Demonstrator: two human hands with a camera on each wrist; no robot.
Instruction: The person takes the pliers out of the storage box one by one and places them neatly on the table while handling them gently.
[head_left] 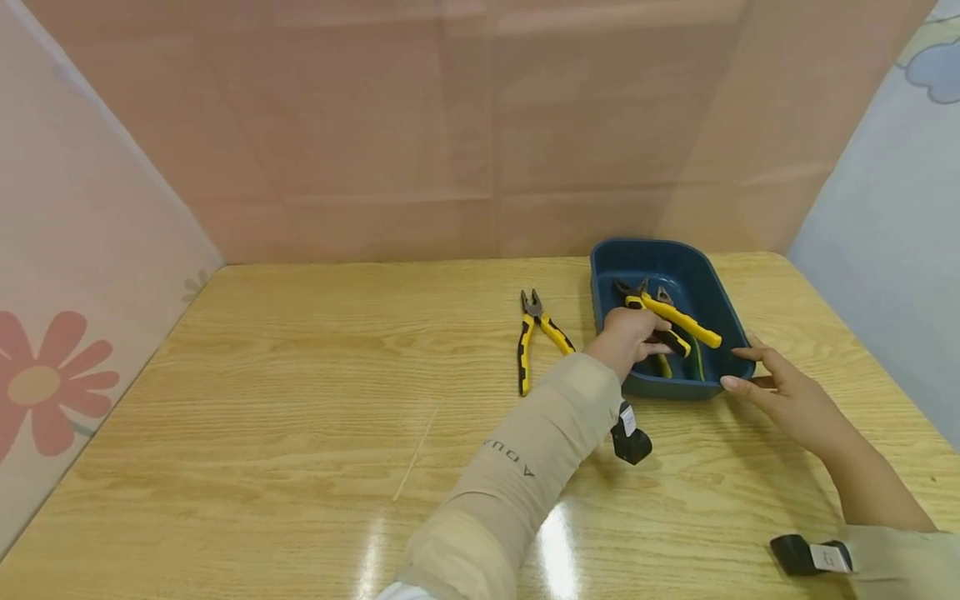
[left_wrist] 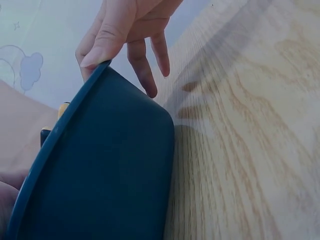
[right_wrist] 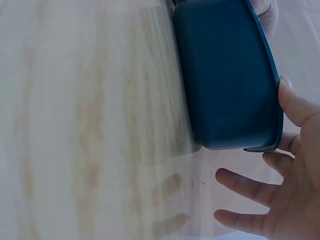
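Pinkish-tan cloth makes up the backdrop (head_left: 450,133) we see beyond both grips, creased across its width. Below both hands spreads the wood-grain table (head_left: 300,400). Far to the left of the grips stands a pale panel (head_left: 90,175) with a pink flower; to their right, another panel (head_left: 885,200) carries a blue cloud. A beige sleeve (head_left: 525,458) runs back from the left hand (head_left: 637,333).

Around the left hand's grip, and at the right hand's fingertips, sits the dark blue bin (head_left: 675,389) on the table. The right hand (head_left: 783,396) pinches its near right corner; in the right wrist view we see the thumb on the rim and two fingers spread clear. The left hand is inside the bin, fingers closed on the held pliers (head_left: 697,329), whose yellow-and-black handles point right from that grip. Just beyond and beneath them we make out other pliers (head_left: 664,294), partly hidden, so we cannot count them.

Left of the left hand, splayed pliers (head_left: 533,308) lie on the table. Black wrist units (head_left: 632,446) with white labels sit behind each grip. Nearer us, left of both hands, lies a thin pale strip (head_left: 416,452).
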